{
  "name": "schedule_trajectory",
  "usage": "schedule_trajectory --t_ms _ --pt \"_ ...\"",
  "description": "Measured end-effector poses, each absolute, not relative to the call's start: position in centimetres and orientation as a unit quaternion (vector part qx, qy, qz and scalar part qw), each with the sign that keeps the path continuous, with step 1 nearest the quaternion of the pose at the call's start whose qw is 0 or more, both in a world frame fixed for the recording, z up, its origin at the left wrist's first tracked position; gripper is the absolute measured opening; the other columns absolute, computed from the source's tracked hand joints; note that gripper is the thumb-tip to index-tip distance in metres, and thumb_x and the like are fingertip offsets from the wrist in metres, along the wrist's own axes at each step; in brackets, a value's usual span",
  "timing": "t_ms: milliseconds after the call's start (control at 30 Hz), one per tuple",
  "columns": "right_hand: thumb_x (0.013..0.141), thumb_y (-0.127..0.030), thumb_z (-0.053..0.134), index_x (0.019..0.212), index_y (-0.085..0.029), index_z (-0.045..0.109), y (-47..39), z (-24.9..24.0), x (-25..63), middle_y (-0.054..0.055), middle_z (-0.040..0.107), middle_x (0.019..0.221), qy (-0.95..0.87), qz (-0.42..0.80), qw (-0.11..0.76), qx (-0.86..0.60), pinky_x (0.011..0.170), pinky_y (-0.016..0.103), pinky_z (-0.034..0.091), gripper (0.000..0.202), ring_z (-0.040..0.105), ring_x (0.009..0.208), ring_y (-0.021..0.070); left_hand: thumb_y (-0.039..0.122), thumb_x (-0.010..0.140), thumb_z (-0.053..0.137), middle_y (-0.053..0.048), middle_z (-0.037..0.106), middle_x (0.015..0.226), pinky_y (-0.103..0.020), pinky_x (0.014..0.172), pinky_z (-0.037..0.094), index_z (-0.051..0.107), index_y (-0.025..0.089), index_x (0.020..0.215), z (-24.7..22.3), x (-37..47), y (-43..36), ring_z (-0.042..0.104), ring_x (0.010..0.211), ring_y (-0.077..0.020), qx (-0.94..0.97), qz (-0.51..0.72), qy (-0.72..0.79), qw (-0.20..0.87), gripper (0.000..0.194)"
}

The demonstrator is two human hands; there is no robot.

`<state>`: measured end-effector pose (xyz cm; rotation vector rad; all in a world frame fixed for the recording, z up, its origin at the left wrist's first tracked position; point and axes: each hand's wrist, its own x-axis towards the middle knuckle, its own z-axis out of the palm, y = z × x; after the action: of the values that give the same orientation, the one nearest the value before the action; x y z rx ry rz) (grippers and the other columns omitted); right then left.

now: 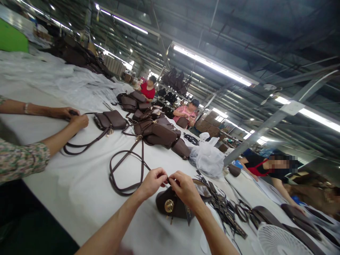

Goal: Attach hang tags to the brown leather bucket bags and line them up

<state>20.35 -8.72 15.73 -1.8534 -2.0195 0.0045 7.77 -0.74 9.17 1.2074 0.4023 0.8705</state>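
Note:
My left hand (154, 181) pinches the end of a thin dark brown strap (123, 191), which loops across the white table to its left. Fingertip to fingertip with it, my right hand (184, 187) is closed on the same small dark piece, seemingly the strap end; the fingers partly hide it. Just below both hands stands a dark brown handbag (162, 203) with a round gold emblem (169, 205). A dark tag (189, 215) hangs at its front, and pale stuffing (204, 190) shows at its opening.
A co-worker's hands (71, 117) hold a strap beside another brown bag (114, 119) at left. Brown bags (159, 132) are piled mid-table near a clear plastic bag (208, 159). Dark straps (225, 209) and a white fan (278, 241) are at right. Other people work beyond.

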Motion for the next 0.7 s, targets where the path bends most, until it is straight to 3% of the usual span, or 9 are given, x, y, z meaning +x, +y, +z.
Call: schedule_trajectory --t_ms 167,467,700 --pt "0.088 -0.017 0.053 0.080 -0.018 0.070 -8.8 16.0 20.1 0.002 0.063 0.073 -0.728 0.004 0.201 -0.656 0.062 0.023 0.039 0.018 0.055 0.063 0.0120 0.023 0.071 0.060 -0.001 0.060 0.065 -0.024 0.058 0.048 0.060 0.016 0.068 9.5 7.6 -0.5 0.059 0.065 -0.0146 0.560 0.394 0.189 0.703 0.008" --pt "0.083 -0.014 0.053 0.070 -0.018 0.066 -8.9 15.4 20.0 0.000 0.059 0.066 -0.700 -0.017 0.213 -0.681 0.059 0.022 0.037 0.018 0.054 0.062 0.0120 0.017 0.060 0.070 0.000 0.061 0.067 -0.025 0.065 0.047 0.063 0.014 0.072 8.5 8.5 -1.7 0.056 0.066 -0.0125 0.444 0.425 0.150 0.775 0.014" --pt "0.084 -0.016 0.052 0.070 -0.017 0.065 -9.1 15.2 20.0 0.001 0.059 0.068 -0.697 -0.028 0.211 -0.685 0.061 0.023 0.037 0.020 0.055 0.063 0.0127 0.021 0.063 0.069 0.001 0.061 0.063 -0.026 0.066 0.049 0.063 0.014 0.070 7.8 9.5 -2.3 0.057 0.063 -0.0130 0.422 0.453 0.182 0.764 0.012"
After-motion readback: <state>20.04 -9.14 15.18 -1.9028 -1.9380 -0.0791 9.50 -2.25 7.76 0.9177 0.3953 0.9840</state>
